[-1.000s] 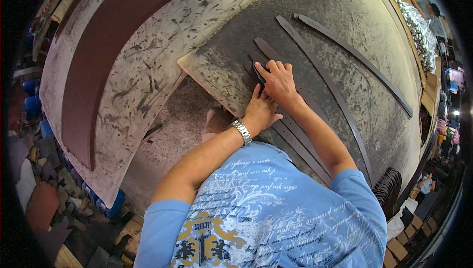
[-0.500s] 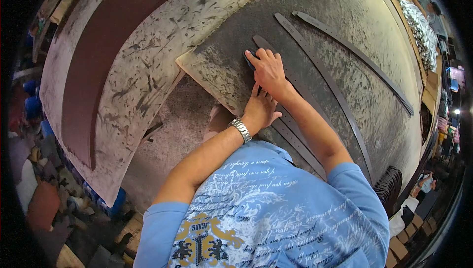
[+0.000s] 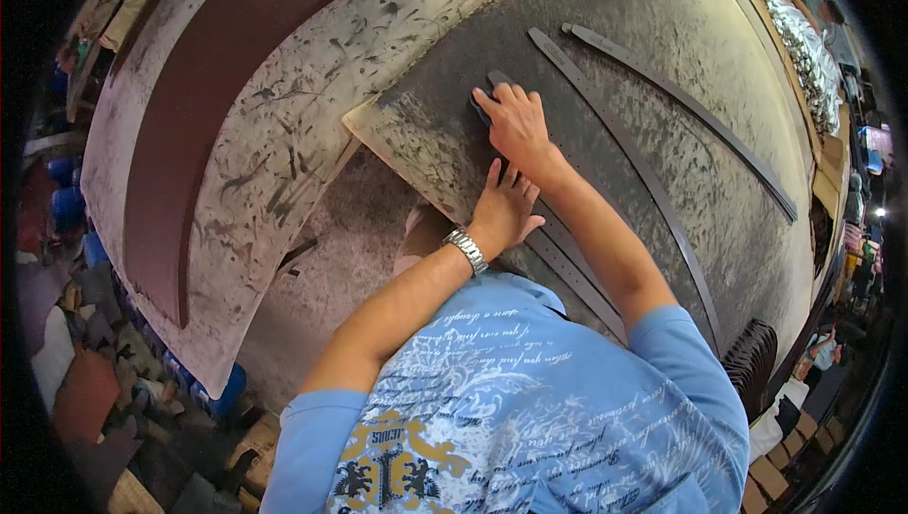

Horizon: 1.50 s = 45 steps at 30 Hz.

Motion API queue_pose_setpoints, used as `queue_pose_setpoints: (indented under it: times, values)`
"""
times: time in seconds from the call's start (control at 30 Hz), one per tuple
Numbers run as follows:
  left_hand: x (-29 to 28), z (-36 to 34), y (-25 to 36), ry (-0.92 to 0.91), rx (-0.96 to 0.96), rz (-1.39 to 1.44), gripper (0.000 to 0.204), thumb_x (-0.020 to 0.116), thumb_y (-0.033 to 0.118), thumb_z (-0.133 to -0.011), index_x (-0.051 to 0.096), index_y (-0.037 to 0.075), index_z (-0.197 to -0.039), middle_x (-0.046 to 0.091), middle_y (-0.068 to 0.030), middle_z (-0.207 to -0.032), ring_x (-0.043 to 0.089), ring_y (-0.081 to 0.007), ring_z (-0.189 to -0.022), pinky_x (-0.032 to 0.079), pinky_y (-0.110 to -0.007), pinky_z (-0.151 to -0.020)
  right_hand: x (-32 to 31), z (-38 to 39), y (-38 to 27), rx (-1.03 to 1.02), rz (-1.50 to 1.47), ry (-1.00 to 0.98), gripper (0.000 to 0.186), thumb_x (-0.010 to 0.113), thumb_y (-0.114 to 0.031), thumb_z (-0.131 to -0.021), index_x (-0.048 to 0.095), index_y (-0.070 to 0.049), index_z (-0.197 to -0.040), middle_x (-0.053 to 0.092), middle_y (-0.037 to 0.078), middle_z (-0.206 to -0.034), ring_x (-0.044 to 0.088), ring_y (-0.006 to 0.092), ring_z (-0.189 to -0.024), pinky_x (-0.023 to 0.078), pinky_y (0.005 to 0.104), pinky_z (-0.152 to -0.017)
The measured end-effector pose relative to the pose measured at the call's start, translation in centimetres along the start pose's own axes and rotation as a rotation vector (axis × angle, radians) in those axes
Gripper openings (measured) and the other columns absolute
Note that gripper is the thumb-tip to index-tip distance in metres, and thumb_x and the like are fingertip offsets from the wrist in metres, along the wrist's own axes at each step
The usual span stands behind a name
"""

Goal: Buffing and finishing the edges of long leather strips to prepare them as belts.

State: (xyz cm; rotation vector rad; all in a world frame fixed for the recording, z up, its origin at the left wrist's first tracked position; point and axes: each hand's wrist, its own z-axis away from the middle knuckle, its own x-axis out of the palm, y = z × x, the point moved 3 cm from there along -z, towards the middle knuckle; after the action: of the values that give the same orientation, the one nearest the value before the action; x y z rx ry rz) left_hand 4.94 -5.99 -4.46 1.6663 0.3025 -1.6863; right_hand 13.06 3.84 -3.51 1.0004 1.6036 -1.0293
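Note:
My right hand (image 3: 518, 133) is closed around a small dark pad (image 3: 480, 107), mostly hidden under the fingers, and presses it against a dark brown belt strap (image 3: 567, 156) near its tip. Just below, my left hand (image 3: 506, 210) lies flat with fingers spread, at the strap's punched part by the board's near edge. Beside the hands, another dark strap with holes (image 3: 640, 164) runs toward my right arm. Farther right lie more straps (image 3: 690, 105), one seemingly on another. The straps rest on a dark-stained board (image 3: 416, 131).
A long brown curved-looking sheet (image 3: 170, 155) lies on a stained pale panel (image 3: 274, 136) at the left. Near my right elbow is a bunch of dark strips (image 3: 750, 353). Scraps (image 3: 90, 391) cover the lower left, and a silvery wrapped bundle (image 3: 799, 36) sits far right.
My right hand has slid a short way toward the strap's tip with the pad. The left hand has hardly moved, its fingers slightly more spread.

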Motion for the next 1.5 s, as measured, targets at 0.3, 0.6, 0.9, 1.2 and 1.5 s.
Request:
queue_pose_setpoints:
  times: [0.3, 0.6, 0.9, 1.2, 1.5]
  values:
    - [-0.3, -0.2, -0.1, -0.069, -0.009, 0.022, 0.079, 0.059, 0.055, -0.090, 0.040, 0.005, -0.149, 0.039, -0.0141, -0.154, 0.027, -0.0348, -0.146, 0.016, -0.056, -0.119, 0.3, -0.8, 1.1, -0.045, 0.011, 0.042, 0.047, 0.063, -0.007, -0.081, 0.067, -0.019, -0.126, 0.056, 0.006, -0.095, 0.056, 0.0241, -0.090, 0.039, 0.0396, -0.074]
    - [0.4, 0.3, -0.6, -0.073, -0.020, 0.069, 0.081, 0.061, 0.055, -0.088, 0.041, 0.004, -0.148, 0.042, -0.0163, -0.151, 0.028, -0.0380, -0.145, 0.015, -0.057, -0.119, -1.7, 4.8, 1.2, -0.028, -0.139, -0.155, 0.048, 0.067, -0.006, -0.077, 0.068, -0.019, -0.124, 0.056, 0.005, -0.091, 0.057, 0.0248, -0.087, 0.040, 0.0397, -0.071]
    - [1.0, 0.5, -0.9, 0.010, -0.016, 0.055, 0.082, 0.061, 0.056, -0.087, 0.041, 0.004, -0.147, 0.040, -0.0191, -0.152, 0.030, -0.0361, -0.144, 0.013, -0.058, -0.119, 0.0, 2.3, -0.5, 0.011, -0.172, -0.042, 0.052, 0.071, -0.006, -0.072, 0.067, -0.015, -0.124, 0.057, 0.006, -0.095, 0.056, 0.0263, -0.096, 0.042, 0.0390, -0.077]
    - [0.7, 0.4, -0.7, -0.091, -0.032, 0.068, 0.077, 0.053, 0.057, -0.092, 0.043, 0.004, -0.147, 0.040, -0.0161, -0.154, 0.029, -0.0330, -0.145, 0.012, -0.054, -0.120, 0.0, 4.4, -1.7, -0.086, -0.078, -0.111, 0.049, 0.069, -0.010, -0.074, 0.068, -0.015, -0.123, 0.053, 0.005, -0.094, 0.054, 0.0244, -0.090, 0.041, 0.0380, -0.075]
    - [0.8, 0.4, -0.6, -0.095, -0.057, 0.078, 0.079, 0.055, 0.057, -0.091, 0.040, 0.004, -0.148, 0.041, -0.0183, -0.151, 0.030, -0.0339, -0.144, 0.013, -0.053, -0.120, -0.3, 3.7, -1.5, -0.243, -0.041, -0.192, 0.054, 0.068, -0.015, -0.076, 0.064, -0.015, -0.129, 0.051, 0.003, -0.098, 0.050, 0.0199, -0.094, 0.040, 0.0344, -0.075]
